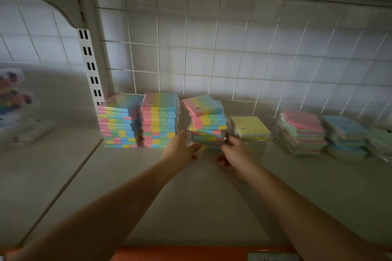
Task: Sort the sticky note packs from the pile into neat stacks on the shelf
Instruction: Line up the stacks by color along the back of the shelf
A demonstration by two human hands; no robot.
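Observation:
Three tall stacks of rainbow-striped sticky note packs stand at the back of the shelf (191,197). The left stack (118,123) and the middle stack (159,121) look tidy. The third stack (206,122) is crooked, with its packs skewed. My left hand (181,149) presses against the lower left side of that crooked stack. My right hand (234,151) holds its lower right side, fingers curled at the bottom packs. A yellow stack (250,129) sits just right of it.
Farther right lie a loose pink and green pile (301,131), a blue stack (344,133) and green packs (379,144). A wire grid (233,48) backs the shelf. A clear bag of coloured items (14,101) sits on the left shelf. An orange edge (191,253) runs along the front.

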